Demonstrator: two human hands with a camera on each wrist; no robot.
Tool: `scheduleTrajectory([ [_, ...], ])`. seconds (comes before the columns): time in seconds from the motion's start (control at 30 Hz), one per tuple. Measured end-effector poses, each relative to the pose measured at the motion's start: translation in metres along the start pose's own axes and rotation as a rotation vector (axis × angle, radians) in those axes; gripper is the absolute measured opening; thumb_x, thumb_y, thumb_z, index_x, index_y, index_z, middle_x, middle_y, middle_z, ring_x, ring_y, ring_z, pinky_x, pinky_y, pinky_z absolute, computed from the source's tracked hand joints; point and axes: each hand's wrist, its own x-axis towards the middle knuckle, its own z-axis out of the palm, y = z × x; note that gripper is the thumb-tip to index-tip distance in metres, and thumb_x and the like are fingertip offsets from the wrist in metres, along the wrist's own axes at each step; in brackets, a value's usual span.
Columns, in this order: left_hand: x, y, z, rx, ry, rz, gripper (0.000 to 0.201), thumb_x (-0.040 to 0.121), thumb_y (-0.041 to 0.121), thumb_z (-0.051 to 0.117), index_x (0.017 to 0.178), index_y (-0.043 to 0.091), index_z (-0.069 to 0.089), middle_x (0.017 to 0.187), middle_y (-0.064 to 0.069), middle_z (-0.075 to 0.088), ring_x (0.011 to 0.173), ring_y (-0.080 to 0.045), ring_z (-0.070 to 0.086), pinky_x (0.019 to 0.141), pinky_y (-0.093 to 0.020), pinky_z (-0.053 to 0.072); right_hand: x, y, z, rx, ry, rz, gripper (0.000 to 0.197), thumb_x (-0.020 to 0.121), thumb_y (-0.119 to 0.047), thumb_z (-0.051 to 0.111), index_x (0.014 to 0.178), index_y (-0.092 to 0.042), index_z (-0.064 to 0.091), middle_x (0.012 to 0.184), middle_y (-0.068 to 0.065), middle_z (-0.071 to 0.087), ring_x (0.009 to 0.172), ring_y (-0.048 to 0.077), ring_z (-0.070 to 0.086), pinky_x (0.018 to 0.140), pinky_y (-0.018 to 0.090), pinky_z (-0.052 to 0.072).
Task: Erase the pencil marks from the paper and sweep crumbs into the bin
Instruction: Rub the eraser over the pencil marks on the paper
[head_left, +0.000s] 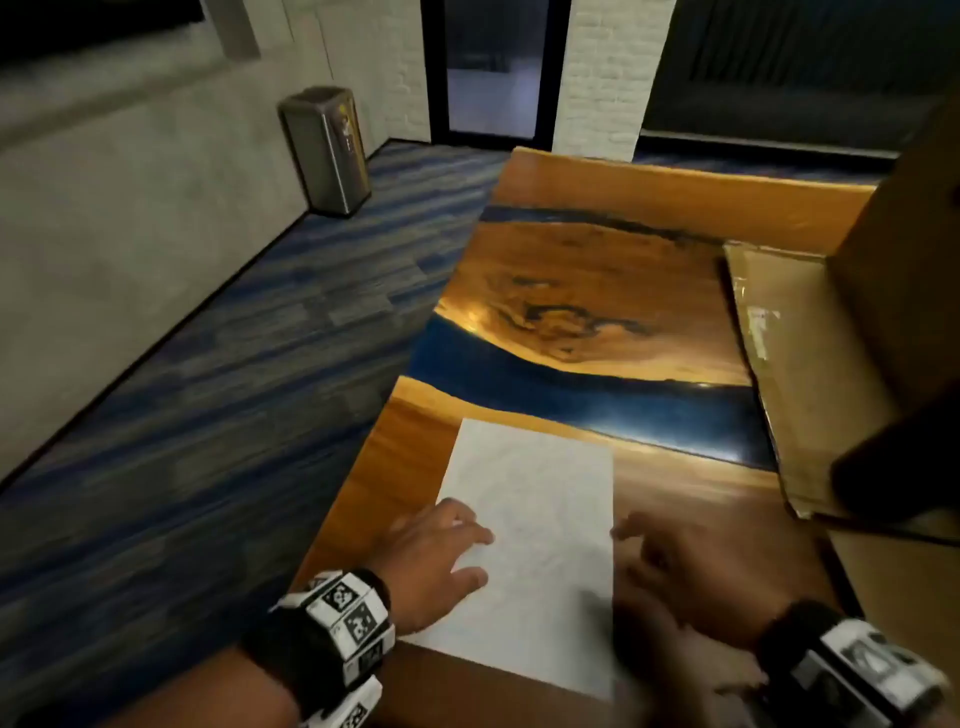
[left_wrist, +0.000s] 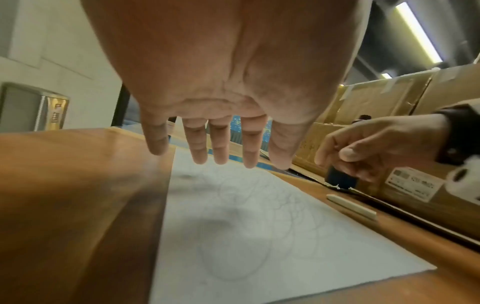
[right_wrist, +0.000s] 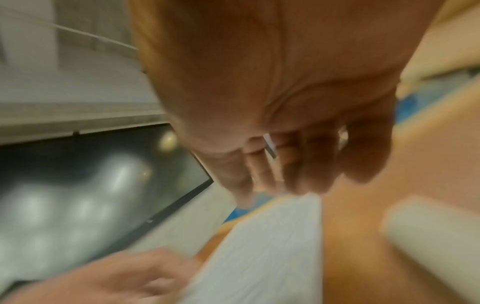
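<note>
Seemingly closed bin (head_left: 326, 150) beyond paper (head_left: 535, 525)

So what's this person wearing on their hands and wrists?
Both hands are bare. The left wrist carries a black strap with white blocks printed with black square codes. The right wrist has a matching black-and-white band. No sleeves are visible.

Both forearms reach forward, each wrist strapped with a marker-covered band. The left hand (head_left: 441, 564) lies on the left edge of the paper (head_left: 540, 519), fingers (left_wrist: 221, 144) straight and spread. The right hand (head_left: 691, 571) hangs just right of the paper, fingers loosely curled, blurred.
</note>
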Motion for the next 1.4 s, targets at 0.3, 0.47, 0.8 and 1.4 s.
scheduleTrajectory([
  [0.3,-0.007,-0.049,0.012,0.422,-0.106,0.055,0.078,0.091,0.061,0.056,0.157,0.042,0.019,0.165,0.008,0.009,0.151,-0.017,0.009,0.121,-0.046,0.016,0.028,0.044,0.042,-0.253,-0.065,0.088,0.027,0.094,-0.047,0.053,0.120,-0.041,0.045,0.094,-0.013,0.059,0.080,0.008,0.061,0.074,0.028,0.054],
  [0.47,-0.025,-0.066,0.022,0.334,-0.012,0.052,0.088,0.084,0.064,0.064,0.157,0.041,0.021,0.166,0.011,0.004,0.152,-0.015,0.006,0.123,-0.046,0.013,0.026,-0.026,0.045,-0.265,0.096,-0.144,0.020,0.086,-0.044,0.069,0.097,-0.032,0.058,0.088,-0.010,0.062,0.077,0.007,0.054,0.061,0.021,0.041],
  [0.8,-0.034,-0.081,0.028,0.489,-0.067,0.081,0.115,0.068,0.084,0.061,0.159,0.035,0.009,0.168,0.014,-0.002,0.154,-0.019,0.003,0.119,-0.059,0.020,0.067,-0.136,0.097,-0.443,0.103,-0.429,0.028,0.093,-0.034,0.062,0.119,-0.023,0.062,0.104,-0.002,0.059,0.091,0.016,0.053,0.072,0.024,0.039],
  [1.4,-0.024,-0.086,0.025,0.552,-0.084,0.175,0.115,0.061,0.093,0.054,0.156,0.036,0.021,0.161,0.026,0.003,0.142,-0.015,0.015,0.105,-0.060,0.033,0.078,-0.139,0.105,-0.453,0.045,-0.556,0.022,0.093,-0.031,0.061,0.114,-0.023,0.061,0.102,-0.006,0.048,0.092,0.015,0.056,0.080,0.030,0.049],
])
